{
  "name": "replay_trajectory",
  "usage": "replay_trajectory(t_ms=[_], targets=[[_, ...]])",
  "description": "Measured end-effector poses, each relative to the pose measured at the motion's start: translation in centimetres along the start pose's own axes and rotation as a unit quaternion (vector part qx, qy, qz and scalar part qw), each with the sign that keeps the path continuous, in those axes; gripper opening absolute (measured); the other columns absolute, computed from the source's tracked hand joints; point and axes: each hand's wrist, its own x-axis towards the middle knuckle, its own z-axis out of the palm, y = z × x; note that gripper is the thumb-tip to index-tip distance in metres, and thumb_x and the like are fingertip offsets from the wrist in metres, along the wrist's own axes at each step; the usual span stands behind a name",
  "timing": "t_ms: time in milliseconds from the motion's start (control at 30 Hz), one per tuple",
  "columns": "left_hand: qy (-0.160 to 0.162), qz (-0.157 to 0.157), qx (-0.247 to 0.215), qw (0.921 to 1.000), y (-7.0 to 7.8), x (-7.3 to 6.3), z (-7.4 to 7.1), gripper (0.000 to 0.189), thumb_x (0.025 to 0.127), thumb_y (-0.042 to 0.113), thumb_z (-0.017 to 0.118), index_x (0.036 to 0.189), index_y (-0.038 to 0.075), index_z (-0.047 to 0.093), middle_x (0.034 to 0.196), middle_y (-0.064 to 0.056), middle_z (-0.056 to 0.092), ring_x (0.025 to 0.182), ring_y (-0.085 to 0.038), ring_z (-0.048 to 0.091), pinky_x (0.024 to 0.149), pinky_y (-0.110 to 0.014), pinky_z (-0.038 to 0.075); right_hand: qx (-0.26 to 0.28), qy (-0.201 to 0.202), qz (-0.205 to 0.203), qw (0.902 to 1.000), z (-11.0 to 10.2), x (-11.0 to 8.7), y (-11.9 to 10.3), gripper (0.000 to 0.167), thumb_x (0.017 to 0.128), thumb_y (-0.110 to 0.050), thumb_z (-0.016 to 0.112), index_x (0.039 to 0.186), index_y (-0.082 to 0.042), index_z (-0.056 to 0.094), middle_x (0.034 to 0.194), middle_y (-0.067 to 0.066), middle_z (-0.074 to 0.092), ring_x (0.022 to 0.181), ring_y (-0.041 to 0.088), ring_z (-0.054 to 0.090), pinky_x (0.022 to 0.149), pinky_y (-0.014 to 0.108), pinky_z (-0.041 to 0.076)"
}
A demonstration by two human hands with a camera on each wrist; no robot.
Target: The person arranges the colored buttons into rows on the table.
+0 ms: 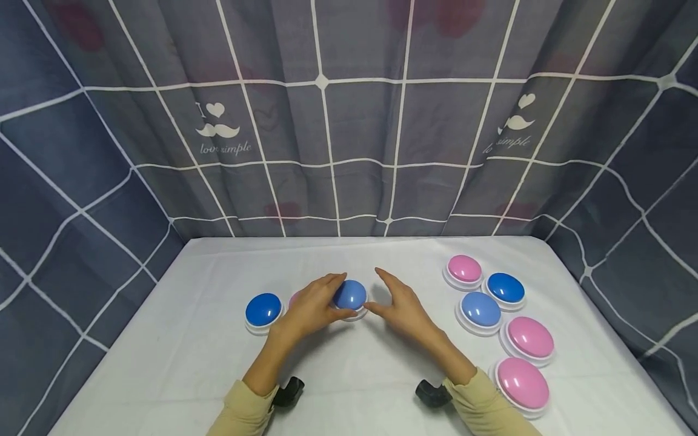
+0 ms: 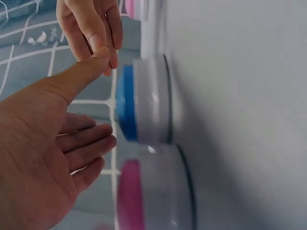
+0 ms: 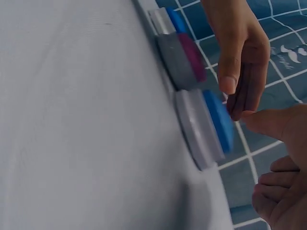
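A light-blue domed push button on a white round base sits on the white table, between my two hands. My left hand hovers at its left side with fingers spread, partly covering a pink button beside it. To the right, my right hand is held with its thumb toward the light-blue button and fingers extended. Both wrist views show the hands raised above the button's dome, thumbs near each other, nothing in either grasp. A darker blue button stands at the left end of this row.
At the right side of the white table stands a cluster of buttons: a small pink one, a blue one, a light-blue one and two larger pink ones nearer me. Grey checked curtains enclose the back and sides.
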Motion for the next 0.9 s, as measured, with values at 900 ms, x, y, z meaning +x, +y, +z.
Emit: replay_trajectory(t_ms=[900], targets=[[-0.086,0.161,0.023,0.9830,11.8,4.6,3.2,0.076,0.084,0.055,0.073,0.142,0.010,0.053,0.139,-0.002,0.056,0.127,-0.015,0.053,0.102,-0.029,0.044,-0.114,0.081,0.050,0.9889,-12.6,-10.0,1.4,0.065,0.086,-0.033,0.079,0.140,-0.007,0.054,0.133,0.023,0.058,0.124,0.047,0.050,0.094,0.068,0.041]])
